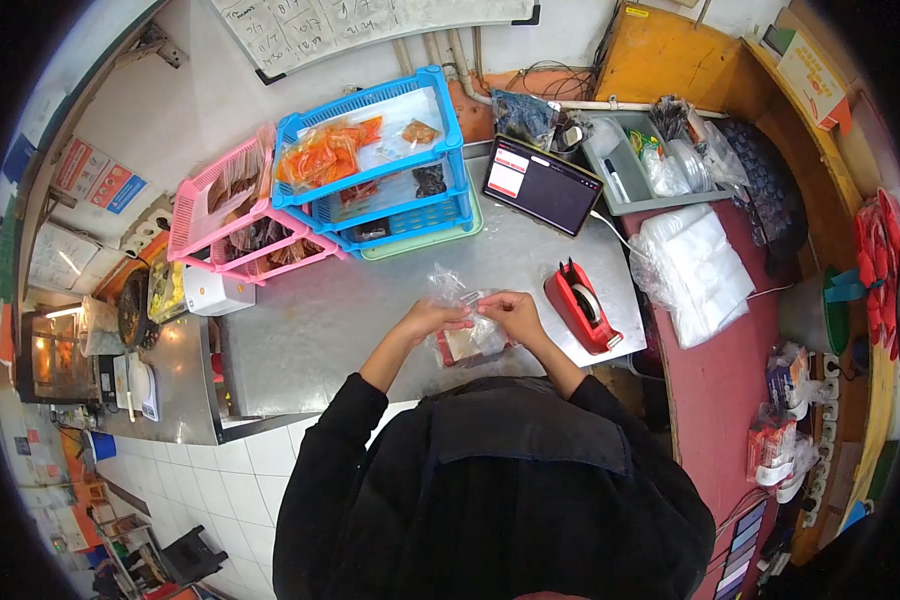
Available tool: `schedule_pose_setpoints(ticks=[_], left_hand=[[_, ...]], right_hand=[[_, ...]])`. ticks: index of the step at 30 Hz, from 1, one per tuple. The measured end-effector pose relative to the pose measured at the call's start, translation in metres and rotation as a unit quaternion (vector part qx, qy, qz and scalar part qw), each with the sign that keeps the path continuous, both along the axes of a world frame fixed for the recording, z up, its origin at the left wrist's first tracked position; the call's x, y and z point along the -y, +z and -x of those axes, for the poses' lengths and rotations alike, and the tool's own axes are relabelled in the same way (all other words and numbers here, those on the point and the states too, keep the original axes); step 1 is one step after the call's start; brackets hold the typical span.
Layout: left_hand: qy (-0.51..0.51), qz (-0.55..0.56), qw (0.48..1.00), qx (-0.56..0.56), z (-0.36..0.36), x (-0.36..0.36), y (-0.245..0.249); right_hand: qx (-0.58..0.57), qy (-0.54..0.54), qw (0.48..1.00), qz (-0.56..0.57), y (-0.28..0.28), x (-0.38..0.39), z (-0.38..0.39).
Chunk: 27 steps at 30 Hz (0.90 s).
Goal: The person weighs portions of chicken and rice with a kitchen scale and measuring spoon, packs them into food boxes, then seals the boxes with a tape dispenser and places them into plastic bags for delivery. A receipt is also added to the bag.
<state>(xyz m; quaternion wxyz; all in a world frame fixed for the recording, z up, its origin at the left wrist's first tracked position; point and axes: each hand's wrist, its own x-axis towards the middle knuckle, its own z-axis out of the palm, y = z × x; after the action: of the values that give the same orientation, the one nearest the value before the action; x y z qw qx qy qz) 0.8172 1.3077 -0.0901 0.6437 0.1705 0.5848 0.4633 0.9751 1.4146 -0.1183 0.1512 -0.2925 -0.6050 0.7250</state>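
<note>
spreading out beyond both hands, the steel counter [350, 320] carries blue stacked baskets [370, 160] and pink baskets [230, 210] far ahead of the left hand, a tablet [542, 185] ahead of the right, and a heap of clear bags [695, 270] well out to the right. a red tape dispenser [582, 305] sits just beside the right hand. the small clear bag [467, 340], with something reddish inside, lies between the hands over the counter's near edge. left hand [432, 318] and right hand [513, 310] each pinch its top, fingers narrow. this looks like closing the bag's mouth; sealing it would call for one hand holding the fold while the other reaches for tape.
</note>
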Motion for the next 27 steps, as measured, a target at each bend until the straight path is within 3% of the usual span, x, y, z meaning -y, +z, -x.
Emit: schedule_pose_setpoints(ticks=[3, 7, 10, 12, 18, 27], left_hand=[[0.025, -0.007, 1.0, 0.009, -0.002, 0.001, -0.001], [0.041, -0.029, 0.998, 0.035, -0.004, 0.004, -0.006], [0.046, -0.03, 0.998, 0.028, -0.005, 0.003, -0.003], [0.042, -0.024, 0.998, 0.027, -0.004, 0.005, -0.004], [0.042, -0.014, 0.999, 0.022, -0.004, 0.005, -0.005], [0.062, -0.037, 0.997, 0.028, -0.007, 0.005, -0.005]], right_hand=[[-0.066, -0.002, 0.998, -0.008, -0.014, 0.002, 0.003], [-0.043, -0.003, 0.995, -0.088, -0.024, 0.006, 0.001], [-0.058, -0.039, 0.996, -0.051, -0.015, 0.003, 0.0], [-0.024, -0.055, 0.996, 0.059, -0.002, 0.003, -0.003], [-0.07, -0.049, 0.995, 0.048, -0.014, 0.003, 0.005], [-0.025, -0.013, 0.999, -0.026, -0.016, 0.007, 0.003]])
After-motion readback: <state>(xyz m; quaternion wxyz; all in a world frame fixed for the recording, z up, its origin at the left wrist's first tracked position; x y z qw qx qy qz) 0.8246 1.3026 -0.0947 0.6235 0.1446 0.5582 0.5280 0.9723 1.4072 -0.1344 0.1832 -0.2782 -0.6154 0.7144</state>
